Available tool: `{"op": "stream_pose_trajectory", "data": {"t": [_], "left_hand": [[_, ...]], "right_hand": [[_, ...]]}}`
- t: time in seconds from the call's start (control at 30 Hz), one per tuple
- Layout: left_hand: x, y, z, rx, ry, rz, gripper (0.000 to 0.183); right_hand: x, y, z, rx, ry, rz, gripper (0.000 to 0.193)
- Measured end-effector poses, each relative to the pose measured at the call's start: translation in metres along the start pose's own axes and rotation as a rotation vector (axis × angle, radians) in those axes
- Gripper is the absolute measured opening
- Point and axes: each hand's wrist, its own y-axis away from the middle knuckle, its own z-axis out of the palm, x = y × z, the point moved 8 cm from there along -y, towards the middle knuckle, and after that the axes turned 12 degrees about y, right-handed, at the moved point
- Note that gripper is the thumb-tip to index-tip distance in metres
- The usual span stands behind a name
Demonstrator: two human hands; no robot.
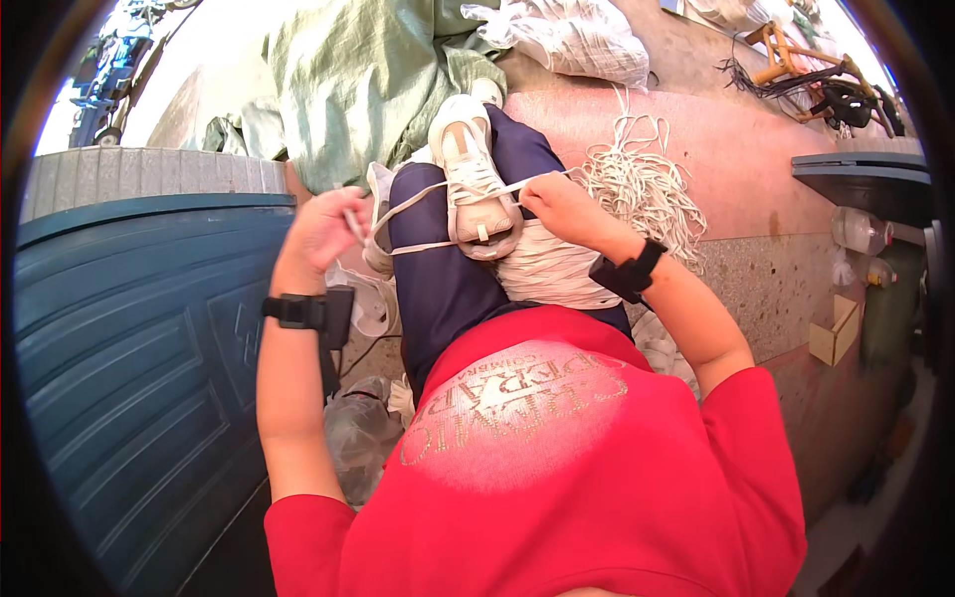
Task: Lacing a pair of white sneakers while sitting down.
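Note:
A cream-white sneaker [477, 184] rests across my lap with its toe pointing away from me. White shoelace runs out from its eyelets to both sides. My left hand [326, 231], left of the shoe, pinches one length of lace close to its end. Close to the shoe's right side, my right hand [572, 207] is closed on the other length, pulled fairly straight. A bundle of cream laces [549, 269] lies on my right thigh, under that wrist. More pale shoes, including one sneaker [368, 303], sit by my left leg, partly hidden.
A loose heap of laces [652, 189] spreads on the pinkish floor to the right. Blue panelled door [149, 338] stands close on my left. Ahead are a green sheet [348, 80] and a white plastic bag [587, 40]. A small cardboard box [834, 330] sits far right.

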Motion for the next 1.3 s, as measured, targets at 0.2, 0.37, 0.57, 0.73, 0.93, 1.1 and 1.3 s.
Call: {"op": "stream_pose_trajectory", "data": {"t": [0.2, 0.37, 0.57, 0.73, 0.93, 1.1, 1.3], "left_hand": [[-0.08, -0.008, 0.049, 0.029, -0.372, -0.086, 0.02], [-0.066, -0.011, 0.035, 0.195, -0.807, 0.212, 0.018], [-0.055, -0.003, 0.049, 0.225, -1.11, 0.597, 0.02], [-0.058, -0.008, 0.059, 0.206, -1.319, 0.717, 0.018], [-0.055, -0.011, 0.067, 0.197, -1.414, 0.729, 0.015], [-0.061, -0.014, 0.085, 0.153, -1.628, 0.818, 0.011], [-0.052, 0.016, 0.101, 0.394, -1.743, 0.99, 0.011]], "right_hand": [[-0.007, -0.017, 0.005, 0.151, 0.317, -0.014, 0.017], [-0.024, -0.023, 0.014, 0.078, 0.452, -0.064, 0.011], [-0.032, -0.025, 0.014, 0.046, 0.581, -0.113, 0.009], [-0.027, -0.021, 0.004, 0.142, 0.459, -0.026, 0.009], [-0.025, -0.018, 0.0, 0.212, 0.453, 0.005, 0.012], [-0.024, -0.019, 0.003, 0.168, 0.459, 0.019, 0.013], [-0.038, -0.01, 0.002, 0.154, 0.562, -0.036, 0.018]]}}
